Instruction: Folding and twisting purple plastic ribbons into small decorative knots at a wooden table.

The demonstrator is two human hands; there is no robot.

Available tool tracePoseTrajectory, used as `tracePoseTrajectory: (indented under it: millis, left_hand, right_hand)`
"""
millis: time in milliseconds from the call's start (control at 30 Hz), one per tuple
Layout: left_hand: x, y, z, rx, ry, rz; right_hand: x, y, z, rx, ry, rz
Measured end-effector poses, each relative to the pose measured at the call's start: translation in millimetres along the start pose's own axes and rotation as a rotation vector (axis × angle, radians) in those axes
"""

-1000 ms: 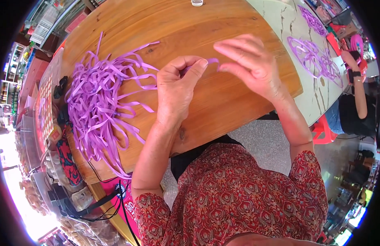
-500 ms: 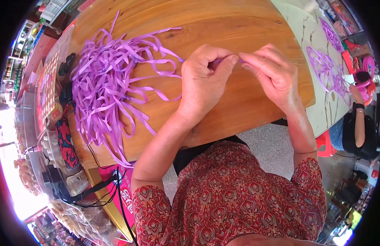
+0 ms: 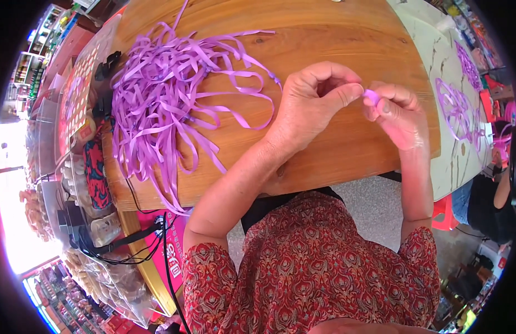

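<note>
A short bit of purple ribbon [image 3: 372, 97] shows as a small loop between my two hands, above the wooden table. My right hand [image 3: 401, 114] pinches it between thumb and fingers. Close beside it, my left hand [image 3: 316, 103] has thumb and forefinger pressed together at the ribbon's end; how much they grip is hidden. A large tangled heap of purple ribbons [image 3: 163, 106] lies on the left of the table, with small darker purple knots or pieces on some strands. Several long strands curve out from the heap toward my left wrist.
The wooden table [image 3: 347, 150] adjoins a white marbled table [image 3: 458, 167] at right, which bears more purple ribbon [image 3: 457, 111]. Another person [image 3: 486, 197] sits there by a red stool [image 3: 442, 211]. Plastic bags [image 3: 110, 278] and black cables [image 3: 157, 239] crowd the left side.
Both hands have moved slightly apart, and the ribbon between them now shows as a loop at my right fingers. The whole view has shifted a little, moving the table and heap rightward.
</note>
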State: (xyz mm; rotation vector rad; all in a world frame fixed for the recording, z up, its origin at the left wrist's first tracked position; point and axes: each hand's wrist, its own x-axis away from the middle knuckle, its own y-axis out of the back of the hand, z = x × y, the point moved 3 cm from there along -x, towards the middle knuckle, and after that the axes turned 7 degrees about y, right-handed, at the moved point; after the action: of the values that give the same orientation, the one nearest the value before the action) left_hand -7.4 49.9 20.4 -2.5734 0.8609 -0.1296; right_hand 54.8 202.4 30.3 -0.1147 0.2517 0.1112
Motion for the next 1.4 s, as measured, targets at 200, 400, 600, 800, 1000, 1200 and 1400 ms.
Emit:
tracePoseTrajectory:
  millis: [200,400,600,800,1000,1200,1400]
  left_hand:
    - [3.2,-2.3,4.5,0.041,-0.058,-0.012]
    - [4.2,1.4,4.2,-0.042,-0.117,-0.146]
    - [1.3,7.6,8.3,-0.263,-0.277,-0.236]
    - [1.4,2.8,11.7,-0.287,-0.197,-0.19]
    - [3.2,5.2,10.5,-0.291,-0.217,-0.181]
    - [7.5,2.2,1.7,-0.003,-0.035,-0.096]
    - [7.8,5.0,2.1,-0.146,-0.066,-0.104]
  right_hand:
    - [-14.2,-5.4,-14.7,-0.53,0.026,-0.045]
    - [-14.9,-14.5,-8.9,-0.394,0.084,-0.157]
    - [-17.6,-21.7,0.7,0.65,0.388,-0.168]
    - [-10.2,-25.4,5.0,1.091,0.605,-0.204]
    - [-8.8,-29.5,5.6,0.947,0.458,-0.221]
    - [-12.3,-20.0,-4.4,0.068,0.03,-0.212]
    - [-13.6,-18.5,7.6,0.65,0.341,-0.104]
